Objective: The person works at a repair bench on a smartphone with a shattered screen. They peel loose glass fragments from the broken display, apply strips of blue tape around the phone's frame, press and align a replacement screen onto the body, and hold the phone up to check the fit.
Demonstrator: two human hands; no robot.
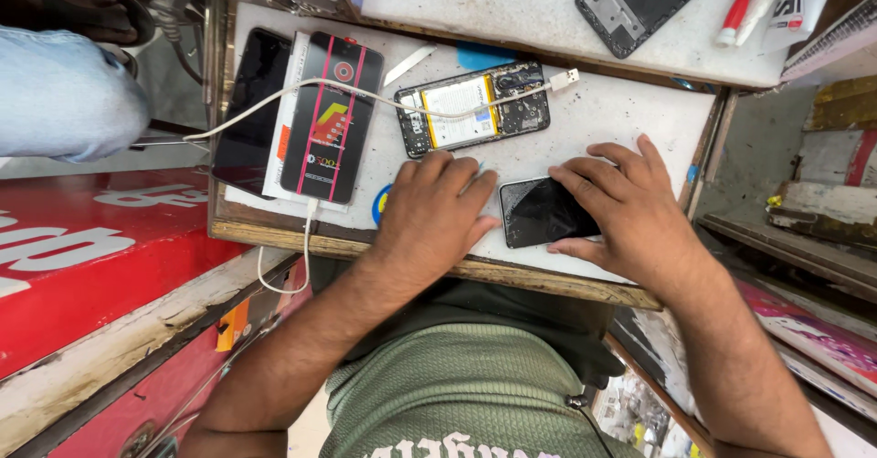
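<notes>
White speckled worktop [630,111] carries a dark phone [541,211] under the right hand [621,207], fingers spread flat on it. Just beside it, the left hand [434,216] rests palm-down. Beyond the fingertips lies an opened phone [473,107] crossed by a white cable [274,102].

An open phone [475,108] with its battery showing, a white cable [274,102] and a red-striped box [329,129] lie beyond the left hand [434,221].
</notes>
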